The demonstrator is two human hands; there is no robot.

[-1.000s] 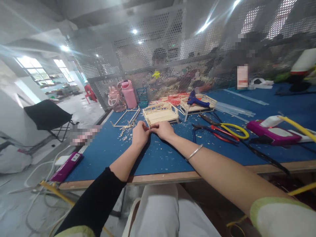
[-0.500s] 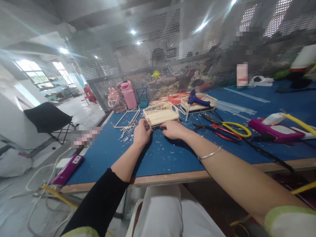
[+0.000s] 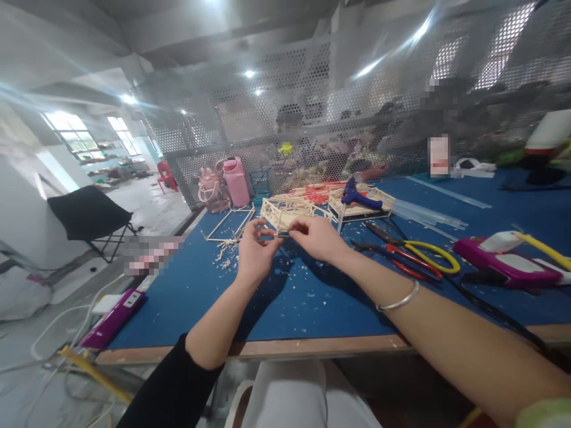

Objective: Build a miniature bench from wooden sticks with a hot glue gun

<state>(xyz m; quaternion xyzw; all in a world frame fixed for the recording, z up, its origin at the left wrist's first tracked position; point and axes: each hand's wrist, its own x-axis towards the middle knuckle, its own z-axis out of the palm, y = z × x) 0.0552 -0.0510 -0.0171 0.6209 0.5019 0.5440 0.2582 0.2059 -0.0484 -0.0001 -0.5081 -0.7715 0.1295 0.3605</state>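
A small model built of pale wooden sticks (image 3: 275, 211), with a low railing, is held at its near edge by both hands. My left hand (image 3: 255, 252) pinches its near-left corner between thumb and fingertips. My right hand (image 3: 319, 239) is closed with thumb and forefinger at the near side, covering the model's right part. Left of it lies an open rectangular stick frame (image 3: 225, 223) among small wood scraps. Behind to the right, a blue glue gun (image 3: 361, 200) rests on a second stick model (image 3: 381, 202).
Red-handled pliers (image 3: 413, 261) and yellow-handled scissors (image 3: 435, 252) lie right, near a purple power strip (image 3: 504, 261). Clear glue sticks (image 3: 428, 214), red sticks (image 3: 312, 193) and a pink bottle (image 3: 236, 181) stand or lie farther back. Another power strip (image 3: 113, 318) hangs by the left table edge.
The stick model has been turned and tilted, its near edge now raised between my hands. Both hands have lifted slightly off the table. The view has tipped upward a little.
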